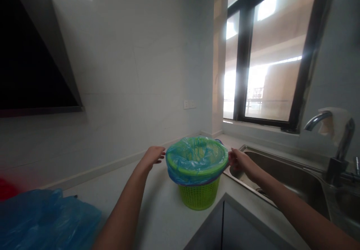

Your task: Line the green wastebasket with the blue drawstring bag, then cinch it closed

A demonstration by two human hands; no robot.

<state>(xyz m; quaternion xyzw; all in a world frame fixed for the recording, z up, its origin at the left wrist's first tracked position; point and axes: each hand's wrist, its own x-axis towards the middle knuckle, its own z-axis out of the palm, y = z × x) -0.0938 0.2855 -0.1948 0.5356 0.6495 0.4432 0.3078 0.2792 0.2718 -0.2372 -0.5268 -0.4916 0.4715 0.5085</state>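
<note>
A bright green plastic basket (199, 197) with lattice sides stands upright on the white countertop. A translucent blue plastic bag (194, 169) lines it, folded outward over the rim and hanging down around the upper part. My left hand (154, 155) is just left of the rim, its fingers loosely bent and apart, holding nothing. On the opposite side, my right hand (237, 160) has its fingers curled in against the bag's edge at the rim; the fingertips are partly hidden. A purple edge shows behind the rim near that hand.
A stainless steel sink (287, 178) lies to the right, with a faucet (341, 145) draped in a pale cloth (333, 124). More blue plastic (47, 220) lies at the lower left, beside something red (8, 188). A dark range hood (33, 62) overhangs the left; a wall socket (189, 104) is behind.
</note>
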